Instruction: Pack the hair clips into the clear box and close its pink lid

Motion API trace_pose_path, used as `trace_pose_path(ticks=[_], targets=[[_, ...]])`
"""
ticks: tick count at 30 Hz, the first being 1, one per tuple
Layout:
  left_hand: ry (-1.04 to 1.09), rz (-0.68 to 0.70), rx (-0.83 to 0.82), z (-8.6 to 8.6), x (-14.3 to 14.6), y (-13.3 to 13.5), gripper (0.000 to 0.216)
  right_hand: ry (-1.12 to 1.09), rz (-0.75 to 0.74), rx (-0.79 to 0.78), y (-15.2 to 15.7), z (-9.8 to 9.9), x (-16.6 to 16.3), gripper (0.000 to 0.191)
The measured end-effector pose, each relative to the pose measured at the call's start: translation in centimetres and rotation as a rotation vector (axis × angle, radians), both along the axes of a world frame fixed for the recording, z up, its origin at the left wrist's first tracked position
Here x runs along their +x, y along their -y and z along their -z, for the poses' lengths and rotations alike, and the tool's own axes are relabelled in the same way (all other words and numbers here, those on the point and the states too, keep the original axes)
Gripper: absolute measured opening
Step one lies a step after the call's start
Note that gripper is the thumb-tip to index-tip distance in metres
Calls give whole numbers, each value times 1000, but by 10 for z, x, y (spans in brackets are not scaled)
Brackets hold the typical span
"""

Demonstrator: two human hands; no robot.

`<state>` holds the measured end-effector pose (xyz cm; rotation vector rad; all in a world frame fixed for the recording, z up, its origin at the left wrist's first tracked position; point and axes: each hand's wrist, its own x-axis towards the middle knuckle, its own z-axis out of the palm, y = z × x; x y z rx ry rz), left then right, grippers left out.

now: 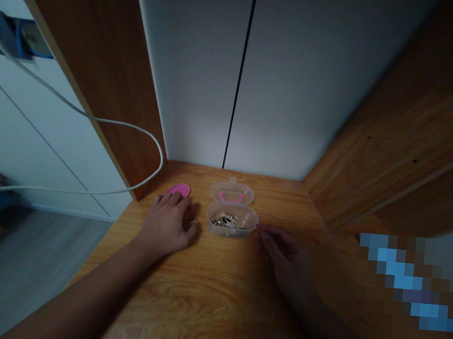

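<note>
A small clear plastic box [232,232] stands on the wooden surface with its hinged lid [212,192] tipped back, away from me. Inside lies a loose pile of thin metal pieces [227,221], light and dark, that look like pins or clips. My left hand [167,222] rests to the left of the box, fingers bent but apart. Its fingertips lie at a flat pink disc [181,189], partly covering it. My right hand [283,249] is at the box's right end, thumb and forefinger pinched together beside the rim. Whatever that pinch holds is too small or dark to see.
A white cable [151,135] loops in from the left, above the surface's left edge. White panels [202,84] rise behind the wooden surface [208,298]. Wooden boards stand left [112,77] and right [393,146]. A blurred blue patch [402,277] shows at right.
</note>
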<state>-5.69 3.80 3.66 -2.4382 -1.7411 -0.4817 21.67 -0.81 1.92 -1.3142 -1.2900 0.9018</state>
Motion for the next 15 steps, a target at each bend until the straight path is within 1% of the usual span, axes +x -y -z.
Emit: trace_pose_path(ticks=[4, 6, 10, 15], targets=[[23, -11, 29, 4, -5, -4, 51, 1, 3, 4, 0, 0, 0, 29], [28, 5, 26, 8, -6, -6, 56, 10, -3, 8, 0, -1, 0, 28], [40, 9, 3, 13, -9, -8, 56, 15, 3, 12, 1, -2, -1, 28], [41, -19, 43, 14, -9, -9, 58, 22, 4, 0, 1, -2, -1, 29]])
